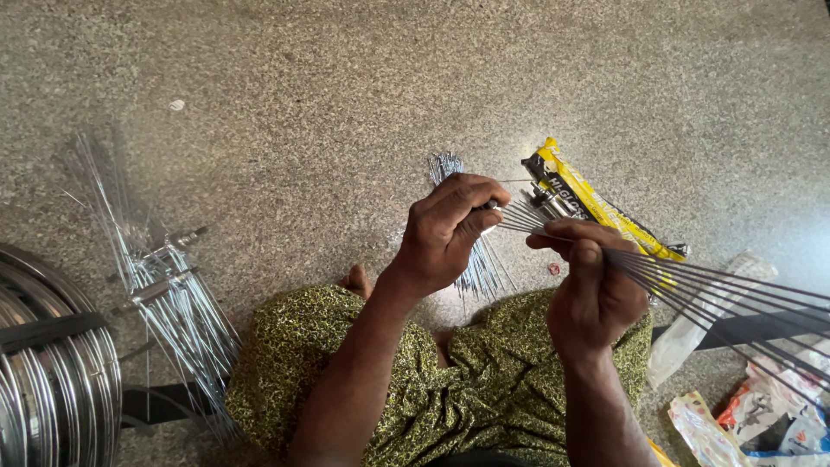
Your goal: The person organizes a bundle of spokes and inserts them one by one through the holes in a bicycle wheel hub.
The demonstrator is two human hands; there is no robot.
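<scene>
Between the two hands, above the lap of green patterned cloth (484, 372), a fan of thin dark spokes (692, 285) is being worked at its near ends. The right hand (596, 290) is closed around the fan, thumb pressed on top, with the long ends running off to the right past the wrist. The left hand (445, 229) is closed too, its fingertips pinching a small silvery piece at the tips of the spokes; what exactly that piece is cannot be made out. By the look of it, the step in hand is fitting or sorting something at the spoke ends, one at a time, and the next move would call for a steady hold by the right hand and a fine pinch by the left. Just beyond the right hand lies a long, narrow yellow and black packet (596, 203) with printing on it, set at a slant. Under the left hand a bundle of bright silver spokes (471, 251) rests on the speckled floor (303, 104). Far to the left of the left hand lie a loose heap of silver spokes (173, 303) and a stack of shiny metal rims (52, 372). To the right of the right hand are crumpled white, red and blue plastic wrappers (761, 415).
</scene>
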